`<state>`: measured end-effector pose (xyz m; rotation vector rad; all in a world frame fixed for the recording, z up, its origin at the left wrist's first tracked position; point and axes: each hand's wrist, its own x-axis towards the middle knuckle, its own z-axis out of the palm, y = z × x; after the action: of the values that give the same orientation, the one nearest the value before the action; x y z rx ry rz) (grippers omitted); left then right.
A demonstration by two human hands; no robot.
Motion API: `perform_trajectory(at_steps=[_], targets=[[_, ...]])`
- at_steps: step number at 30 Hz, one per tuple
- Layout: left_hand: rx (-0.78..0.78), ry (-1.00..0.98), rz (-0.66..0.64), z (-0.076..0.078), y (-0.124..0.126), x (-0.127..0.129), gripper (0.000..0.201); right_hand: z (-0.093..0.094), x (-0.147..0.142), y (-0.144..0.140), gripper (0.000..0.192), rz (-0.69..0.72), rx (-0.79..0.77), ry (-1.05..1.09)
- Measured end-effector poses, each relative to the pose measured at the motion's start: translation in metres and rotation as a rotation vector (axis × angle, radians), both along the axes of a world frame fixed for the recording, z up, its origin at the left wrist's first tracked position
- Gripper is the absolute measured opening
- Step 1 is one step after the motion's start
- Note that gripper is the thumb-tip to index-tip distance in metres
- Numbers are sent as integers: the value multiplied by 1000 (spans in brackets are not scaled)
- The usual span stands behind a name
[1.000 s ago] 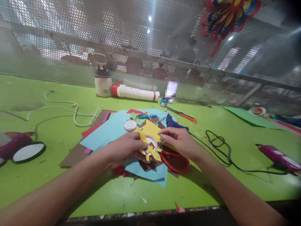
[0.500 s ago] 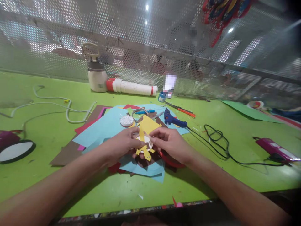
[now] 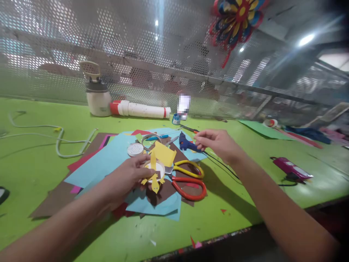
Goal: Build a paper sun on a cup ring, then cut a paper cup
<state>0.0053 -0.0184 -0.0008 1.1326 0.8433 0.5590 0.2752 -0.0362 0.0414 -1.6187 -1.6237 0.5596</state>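
Note:
My left hand [image 3: 136,171] is closed round the edge of a small round white craft piece [image 3: 160,169]. Yellow paper parts are on it: a head with dark eyes, clawed feet and a long strip. My right hand [image 3: 215,143] hovers by the handle of a blue glue gun [image 3: 187,143], fingers loosely bent and slightly apart; whether they touch it is hard to see. Scissors [image 3: 192,187] with one red and one yellow handle lie to the right of the craft piece. A yellow paper sheet [image 3: 165,153] lies just behind it.
Blue paper sheets [image 3: 100,156] and brown ones spread under my hands. A white perforated disc [image 3: 135,149] lies on them. Farther back are a sprayer bottle [image 3: 98,100], a white tube [image 3: 144,110] and a small blue jar [image 3: 176,119]. A purple device [image 3: 291,169] lies at right.
My right hand has left the craft piece and moved right to the glue gun's handle, uncovering the scissors. My left hand still holds the piece. The view has shifted to the right.

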Motion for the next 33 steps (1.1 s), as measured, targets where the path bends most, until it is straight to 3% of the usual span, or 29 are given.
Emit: perform_trajectory(at_steps=[4,9,17,26,31,33], targets=[[-15,-31,38,5,-1,-1,31,-10,6,19,14,57,-92,-320],[31,-49,61,2,1,-2,25,-31,17,50,25,-29,-108,-693],[13,-70,111,2,2,1,32,-56,21,56,28,-12,-155,-915],[42,-66,77,-4,2,2,35,-65,33,61,26,-81,-53,-772],[33,-67,91,-7,2,3,33,-43,43,47,30,-179,84,-469],[49,-70,95,-9,2,4,32,-30,40,32,24,-149,133,-286]])
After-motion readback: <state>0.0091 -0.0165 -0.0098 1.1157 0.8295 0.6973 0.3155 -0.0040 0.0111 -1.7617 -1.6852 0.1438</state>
